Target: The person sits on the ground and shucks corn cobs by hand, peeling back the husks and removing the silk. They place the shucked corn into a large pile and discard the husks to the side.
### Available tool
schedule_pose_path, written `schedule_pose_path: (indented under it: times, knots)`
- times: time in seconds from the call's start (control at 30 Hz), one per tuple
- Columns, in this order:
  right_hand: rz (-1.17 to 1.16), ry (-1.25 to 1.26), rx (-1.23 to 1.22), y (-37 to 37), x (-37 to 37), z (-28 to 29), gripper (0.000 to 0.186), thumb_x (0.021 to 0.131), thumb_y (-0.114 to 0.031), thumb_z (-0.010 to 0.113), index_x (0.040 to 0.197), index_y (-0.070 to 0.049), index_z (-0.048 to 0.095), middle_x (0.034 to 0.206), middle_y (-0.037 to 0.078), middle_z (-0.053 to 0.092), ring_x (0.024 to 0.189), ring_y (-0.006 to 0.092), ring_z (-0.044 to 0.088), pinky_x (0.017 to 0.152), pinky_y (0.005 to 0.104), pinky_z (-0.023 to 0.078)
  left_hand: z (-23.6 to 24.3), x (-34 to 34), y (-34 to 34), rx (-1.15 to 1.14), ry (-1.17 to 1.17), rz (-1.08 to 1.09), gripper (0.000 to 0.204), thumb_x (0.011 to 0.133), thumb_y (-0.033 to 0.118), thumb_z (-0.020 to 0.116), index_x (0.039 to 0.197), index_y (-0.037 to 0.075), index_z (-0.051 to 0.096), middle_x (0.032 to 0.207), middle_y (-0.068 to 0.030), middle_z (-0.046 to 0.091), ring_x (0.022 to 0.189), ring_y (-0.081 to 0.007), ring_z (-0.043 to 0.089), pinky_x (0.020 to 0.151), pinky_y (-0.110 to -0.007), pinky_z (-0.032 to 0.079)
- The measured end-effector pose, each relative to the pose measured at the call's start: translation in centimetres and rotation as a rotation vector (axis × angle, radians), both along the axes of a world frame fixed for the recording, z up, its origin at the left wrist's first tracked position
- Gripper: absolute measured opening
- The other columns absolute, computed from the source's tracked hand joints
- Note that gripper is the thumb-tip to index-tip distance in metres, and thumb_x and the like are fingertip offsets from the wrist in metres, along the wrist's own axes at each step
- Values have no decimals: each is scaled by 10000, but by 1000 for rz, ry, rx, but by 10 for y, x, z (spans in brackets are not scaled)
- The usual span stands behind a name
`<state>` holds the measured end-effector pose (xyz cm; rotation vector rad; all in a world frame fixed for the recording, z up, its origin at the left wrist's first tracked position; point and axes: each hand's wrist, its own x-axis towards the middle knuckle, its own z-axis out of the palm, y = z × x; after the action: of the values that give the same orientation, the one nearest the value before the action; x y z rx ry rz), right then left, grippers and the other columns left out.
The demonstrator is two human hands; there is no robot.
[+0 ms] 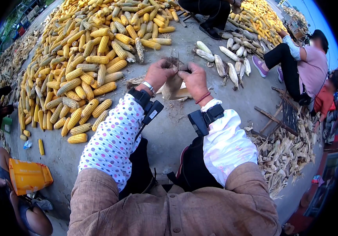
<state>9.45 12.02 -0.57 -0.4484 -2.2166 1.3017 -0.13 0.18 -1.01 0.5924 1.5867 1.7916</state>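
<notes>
Both hands meet in front of me over the grey ground, on an ear of corn (171, 87) in its pale dry husk. Dark, stringy silk shows at its far end. My left hand (159, 74) is closed, thumb and fingers pinching the husk near that end. Close beside it, my right hand (194, 82) is closed too, with its thumb and forefinger on the same husk. The kernels are hidden by husk and fingers. Loose husk leaves (182, 93) lie on the ground below the hands.
A big heap of bare yellow corn cobs (86, 70) spreads to my left and ahead. Unhusked ears (232, 65) lie ahead right. Discarded husks (287, 153) and a tipped folding stool (281, 114) are at right. Other people (310, 70) sit nearby. A yellow-orange bucket (29, 177) is at left.
</notes>
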Motion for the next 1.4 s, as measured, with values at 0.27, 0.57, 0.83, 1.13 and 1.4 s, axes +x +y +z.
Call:
schedule_pose_path:
  times: [0.27,0.57,0.83,1.13,1.4]
  knots:
    - [-101,82,43,-1,-1,-3,98,657,-74,644,706,-20,578,717,131,586,677,261,572,615,337,450,4,-3,-3,61,-194,20,192,831,110,598,1011,49,571,922,-14,597,808,-116,564,709,-250,470]
    - [-91,119,80,4,1,2,65,724,-35,618,767,-8,578,686,26,581,649,92,507,607,246,422,-6,-12,-1,-117,25,131,194,865,153,547,997,12,552,832,-34,589,680,-117,560,588,-253,481]
    - [-128,137,-76,11,3,8,84,752,-52,616,804,10,596,730,47,596,667,108,532,627,248,440,-47,-40,-3,-537,337,324,283,810,222,578,922,-37,559,876,-204,589,795,-311,566,677,-369,460]
    - [-238,322,-495,51,22,21,115,817,-55,571,908,16,564,822,52,595,692,130,564,645,242,463,-34,-55,-51,-935,465,453,255,770,150,525,900,-52,610,972,-275,585,939,-391,566,802,-409,460]
    - [-253,422,-653,59,40,38,111,822,-34,553,909,35,549,854,88,586,733,175,577,672,308,500,-56,-74,-74,-1052,432,454,246,773,161,527,886,-31,632,956,-250,602,919,-378,583,775,-396,472]
